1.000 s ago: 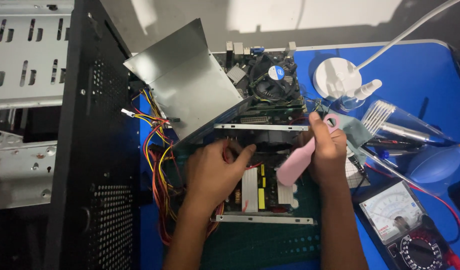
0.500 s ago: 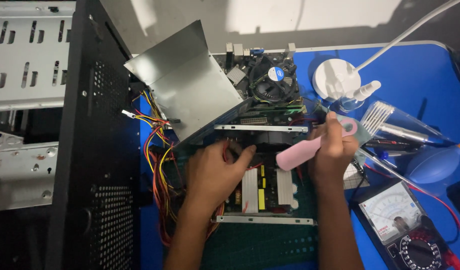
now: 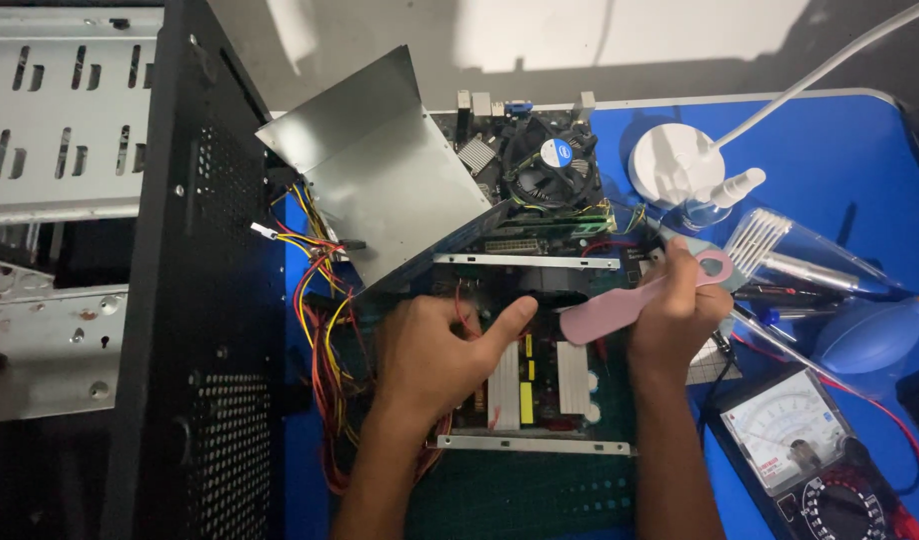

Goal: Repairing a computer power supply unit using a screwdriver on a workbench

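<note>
1. Big black computer case (image 3: 195, 330) stands on the left of the blue counter (image 3: 840, 130).
2. Bent grey metal cover (image 3: 380, 190) leans up over the motherboard (image 3: 550, 185).
3. Opened power supply (image 3: 535, 385) sits dead centre, with its red and yellow wires (image 3: 320, 320) trailing left.
4. Left hand (image 3: 435, 360) rests on the supply, fingers loosely curled, thumb out, gripping nothing I can see.
5. Right hand (image 3: 680, 310) is closed around a pink brush (image 3: 630, 300), angled over the supply's right edge.
6. Multimeter (image 3: 805, 455) sits bottom right.
</note>
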